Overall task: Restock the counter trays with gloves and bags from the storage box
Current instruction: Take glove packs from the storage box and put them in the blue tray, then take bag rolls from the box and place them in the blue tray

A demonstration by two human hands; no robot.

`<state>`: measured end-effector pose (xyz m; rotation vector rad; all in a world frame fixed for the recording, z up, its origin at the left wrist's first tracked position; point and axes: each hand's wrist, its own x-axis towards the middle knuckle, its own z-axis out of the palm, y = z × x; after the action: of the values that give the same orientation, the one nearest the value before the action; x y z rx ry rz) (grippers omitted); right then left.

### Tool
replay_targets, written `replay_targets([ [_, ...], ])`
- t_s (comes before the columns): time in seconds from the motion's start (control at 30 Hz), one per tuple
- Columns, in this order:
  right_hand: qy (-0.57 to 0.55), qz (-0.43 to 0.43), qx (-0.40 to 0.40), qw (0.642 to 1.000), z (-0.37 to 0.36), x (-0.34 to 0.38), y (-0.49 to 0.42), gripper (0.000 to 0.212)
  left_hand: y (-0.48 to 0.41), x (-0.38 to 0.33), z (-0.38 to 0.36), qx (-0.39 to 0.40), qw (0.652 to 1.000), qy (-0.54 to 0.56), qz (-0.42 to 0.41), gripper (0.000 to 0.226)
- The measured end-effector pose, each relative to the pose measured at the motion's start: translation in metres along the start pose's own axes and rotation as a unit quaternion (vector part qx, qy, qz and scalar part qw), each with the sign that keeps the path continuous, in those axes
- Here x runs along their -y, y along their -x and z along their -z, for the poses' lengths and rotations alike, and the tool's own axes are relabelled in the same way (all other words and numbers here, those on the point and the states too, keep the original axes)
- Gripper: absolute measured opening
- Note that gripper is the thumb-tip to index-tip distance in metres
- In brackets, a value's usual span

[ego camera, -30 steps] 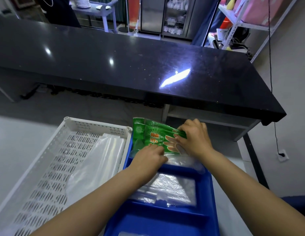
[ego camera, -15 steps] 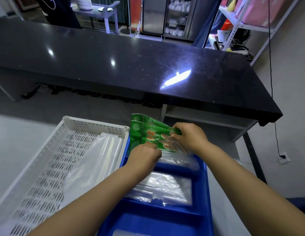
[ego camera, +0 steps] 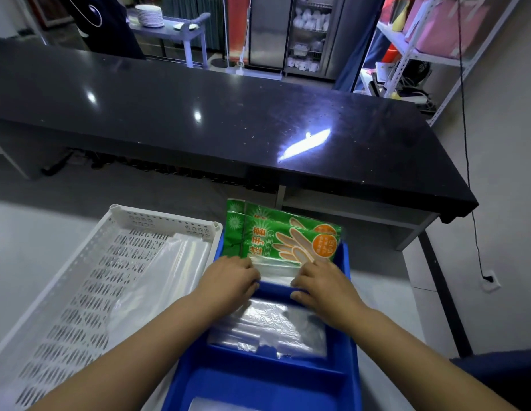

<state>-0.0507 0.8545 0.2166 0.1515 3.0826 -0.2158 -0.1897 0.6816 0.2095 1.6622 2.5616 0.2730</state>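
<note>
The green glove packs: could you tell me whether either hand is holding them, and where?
Both hands rest on the green glove packs' near edge in the blue tray; an actual grip cannot be told.

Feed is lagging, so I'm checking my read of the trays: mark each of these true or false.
1. The green glove packs stand in the blue tray's far compartment. True.
2. The left hand is inside the white basket. False: it is at the blue tray, by the packs.
3. Clear bags lie in the blue tray's middle compartment. True.
4. The white basket holds green packs. False: only clear plastic.
5. The right hand rests on the black counter. False: at the blue tray.
</note>
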Motion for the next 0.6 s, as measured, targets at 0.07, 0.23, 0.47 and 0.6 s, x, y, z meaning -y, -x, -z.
replay_targets([
  [0.07, -0.001, -0.037, 0.052, 0.998, -0.001, -0.002, -0.001, 0.035, 0.000, -0.001, 0.002, 0.051, 0.997, -0.053, 0.012, 0.024],
  [0.23, -0.024, -0.036, 0.005, 0.999, 0.012, -0.002, -0.002, 0.037, 0.007, 0.002, 0.013, 0.020, 0.997, -0.060, 0.033, 0.022],
  [0.47, -0.051, 0.047, -0.118, 0.991, 0.038, 0.030, -0.029, 0.028, 0.070, 0.022, 0.057, -0.119, 0.974, 0.019, 0.192, 0.023],
  [0.6, -0.055, 0.109, -0.130, 0.984, 0.046, 0.085, -0.048, 0.023, 0.128, 0.032, 0.073, -0.148, 0.954, 0.017, 0.259, 0.020],
])
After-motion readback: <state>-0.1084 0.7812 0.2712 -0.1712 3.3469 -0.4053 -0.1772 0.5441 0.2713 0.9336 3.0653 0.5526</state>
